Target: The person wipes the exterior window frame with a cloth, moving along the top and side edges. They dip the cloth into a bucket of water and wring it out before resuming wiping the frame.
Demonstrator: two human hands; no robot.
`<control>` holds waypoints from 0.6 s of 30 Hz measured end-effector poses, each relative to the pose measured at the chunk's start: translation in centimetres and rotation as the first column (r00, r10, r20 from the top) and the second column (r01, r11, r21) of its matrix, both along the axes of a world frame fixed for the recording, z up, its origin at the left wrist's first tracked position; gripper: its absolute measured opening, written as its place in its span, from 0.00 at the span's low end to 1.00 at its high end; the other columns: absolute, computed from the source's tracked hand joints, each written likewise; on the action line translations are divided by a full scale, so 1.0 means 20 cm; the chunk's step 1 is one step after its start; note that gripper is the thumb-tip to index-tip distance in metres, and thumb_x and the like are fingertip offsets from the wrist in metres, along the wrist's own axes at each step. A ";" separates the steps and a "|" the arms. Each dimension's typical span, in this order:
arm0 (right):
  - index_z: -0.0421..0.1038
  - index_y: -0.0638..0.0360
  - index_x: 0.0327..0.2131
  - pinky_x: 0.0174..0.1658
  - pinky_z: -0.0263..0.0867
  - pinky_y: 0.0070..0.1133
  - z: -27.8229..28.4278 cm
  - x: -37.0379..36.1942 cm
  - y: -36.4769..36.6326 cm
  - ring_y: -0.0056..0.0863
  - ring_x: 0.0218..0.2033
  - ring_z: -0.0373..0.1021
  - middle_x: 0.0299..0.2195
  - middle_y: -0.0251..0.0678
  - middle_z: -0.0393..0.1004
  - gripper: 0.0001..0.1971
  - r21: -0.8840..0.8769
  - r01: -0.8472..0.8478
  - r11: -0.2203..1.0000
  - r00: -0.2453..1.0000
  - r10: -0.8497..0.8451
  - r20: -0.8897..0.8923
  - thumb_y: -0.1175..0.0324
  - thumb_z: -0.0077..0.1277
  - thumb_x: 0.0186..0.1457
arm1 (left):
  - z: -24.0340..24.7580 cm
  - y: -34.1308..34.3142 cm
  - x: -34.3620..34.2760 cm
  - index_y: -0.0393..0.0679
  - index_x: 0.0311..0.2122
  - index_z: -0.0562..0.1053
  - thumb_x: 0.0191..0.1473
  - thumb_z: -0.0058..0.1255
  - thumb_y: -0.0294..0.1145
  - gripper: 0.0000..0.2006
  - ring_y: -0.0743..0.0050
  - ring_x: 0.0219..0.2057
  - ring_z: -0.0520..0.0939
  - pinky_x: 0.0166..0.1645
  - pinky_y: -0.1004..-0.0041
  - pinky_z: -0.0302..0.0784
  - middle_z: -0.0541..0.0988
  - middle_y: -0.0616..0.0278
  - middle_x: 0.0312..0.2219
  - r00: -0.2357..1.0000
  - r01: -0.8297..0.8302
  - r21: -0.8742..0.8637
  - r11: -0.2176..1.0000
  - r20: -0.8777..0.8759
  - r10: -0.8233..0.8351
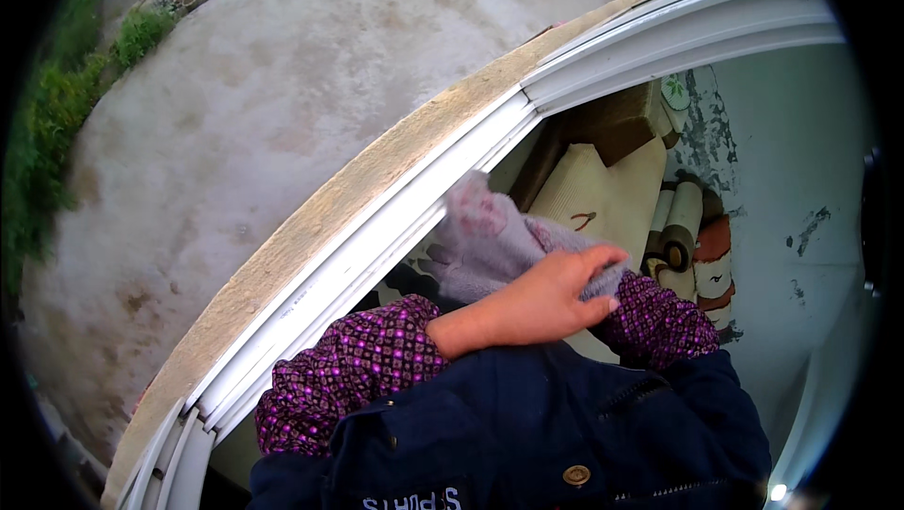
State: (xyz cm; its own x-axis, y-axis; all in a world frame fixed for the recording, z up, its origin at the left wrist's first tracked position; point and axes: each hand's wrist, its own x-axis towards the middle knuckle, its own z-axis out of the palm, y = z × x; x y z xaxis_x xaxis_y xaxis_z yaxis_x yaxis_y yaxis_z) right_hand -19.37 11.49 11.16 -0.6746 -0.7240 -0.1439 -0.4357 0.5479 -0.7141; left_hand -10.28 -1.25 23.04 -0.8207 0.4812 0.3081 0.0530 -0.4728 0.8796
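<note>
A fuzzy, pale mauve cloth (pixel 494 237) with pinkish patches hangs bunched in front of me, its far end against the inner edge of the white window frame (pixel 377 227). Across the cloth's near right part lies my left hand (pixel 546 298), back upward. Its thumb and fingers curl round a fold of cloth at the end of my right sleeve (pixel 659 322). Behind the cloth and the left hand, my right hand is hidden, so its fingers do not show.
Below the window stands a cream-covered surface (pixel 603 190) with red-handled pliers (pixel 585 220) on it. Rolled material (pixel 683 218) leans near the peeling wall (pixel 791 171). Outside the rough sill (pixel 311 227) lie concrete ground (pixel 311 67) and green plants (pixel 56 133).
</note>
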 end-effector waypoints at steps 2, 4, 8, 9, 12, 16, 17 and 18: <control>0.64 0.60 0.44 0.45 0.57 0.20 0.01 0.13 -0.07 0.24 0.43 0.59 0.43 0.35 0.63 0.15 -0.059 -0.051 0.997 0.999 0.051 0.007 0.66 0.43 0.53 | 0.04 -0.01 0.03 0.37 0.50 0.63 0.50 0.50 0.33 0.22 0.62 0.34 0.75 0.42 0.69 0.69 0.74 0.51 0.32 0.996 0.065 -0.058 0.996 -0.053 -0.068; 0.65 0.60 0.43 0.45 0.57 0.20 0.01 0.25 -0.14 0.24 0.42 0.59 0.43 0.35 0.63 0.15 -0.139 -0.106 0.985 0.993 0.111 0.029 0.66 0.43 0.53 | 0.07 -0.02 0.05 0.36 0.48 0.65 0.49 0.50 0.35 0.22 0.59 0.34 0.76 0.41 0.69 0.70 0.74 0.50 0.32 0.987 0.109 -0.096 0.989 -0.110 -0.119; 0.65 0.60 0.42 0.44 0.57 0.20 0.01 0.39 -0.23 0.24 0.42 0.60 0.42 0.34 0.63 0.14 -0.277 -0.205 0.939 0.968 0.236 0.084 0.66 0.43 0.52 | 0.08 -0.01 0.11 0.35 0.44 0.66 0.46 0.52 0.32 0.19 0.48 0.37 0.77 0.41 0.63 0.71 0.75 0.42 0.32 0.996 0.081 -0.185 0.979 -0.024 -0.087; 0.66 0.60 0.42 0.44 0.57 0.19 0.01 0.37 -0.23 0.24 0.41 0.60 0.42 0.34 0.63 0.14 -0.283 -0.221 0.933 0.962 0.256 0.096 0.66 0.44 0.52 | 0.08 0.00 0.13 0.35 0.45 0.66 0.46 0.51 0.32 0.20 0.48 0.37 0.76 0.41 0.63 0.71 0.75 0.42 0.33 0.998 0.034 -0.127 0.991 -0.050 -0.040; 0.66 0.60 0.42 0.43 0.58 0.19 0.02 0.25 -0.18 0.23 0.41 0.60 0.42 0.34 0.64 0.14 -0.310 -0.200 0.929 0.966 0.240 0.095 0.66 0.44 0.52 | 0.05 0.05 0.14 0.37 0.49 0.63 0.46 0.51 0.32 0.23 0.48 0.38 0.75 0.43 0.63 0.70 0.74 0.44 0.36 0.993 -0.070 -0.048 0.996 -0.103 0.065; 0.67 0.60 0.41 0.42 0.58 0.19 0.04 -0.12 -0.07 0.23 0.40 0.60 0.41 0.34 0.64 0.14 -0.303 -0.115 0.946 0.989 0.138 0.055 0.66 0.45 0.51 | 0.00 0.16 0.14 0.38 0.54 0.60 0.49 0.49 0.36 0.27 0.53 0.49 0.70 0.53 0.65 0.64 0.69 0.48 0.48 0.992 -0.109 -0.041 0.993 -0.072 0.106; 0.67 0.60 0.41 0.42 0.58 0.19 0.03 -0.19 -0.06 0.23 0.40 0.60 0.41 0.34 0.64 0.14 -0.305 -0.114 0.946 0.989 0.136 0.053 0.66 0.45 0.51 | -0.01 0.19 0.14 0.38 0.54 0.60 0.49 0.49 0.36 0.27 0.53 0.49 0.70 0.53 0.65 0.64 0.69 0.48 0.48 0.990 -0.139 -0.070 0.988 -0.033 0.137; 0.68 0.60 0.40 0.42 0.58 0.19 0.01 -0.25 -0.05 0.22 0.40 0.60 0.40 0.34 0.64 0.14 -0.310 -0.131 0.942 0.986 0.155 0.053 0.66 0.45 0.51 | -0.02 0.22 0.14 0.38 0.54 0.60 0.48 0.49 0.35 0.27 0.53 0.49 0.70 0.53 0.65 0.64 0.69 0.48 0.48 0.982 -0.190 -0.075 0.979 -0.018 0.189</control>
State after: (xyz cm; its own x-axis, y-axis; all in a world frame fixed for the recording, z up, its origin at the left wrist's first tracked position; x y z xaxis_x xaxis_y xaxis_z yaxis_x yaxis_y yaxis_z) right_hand -24.34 10.58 11.42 -0.5562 -0.8294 0.0517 -0.4315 0.2351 -0.8710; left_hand -7.41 3.12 22.58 -0.8959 0.3398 0.2863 0.1450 -0.3854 0.9113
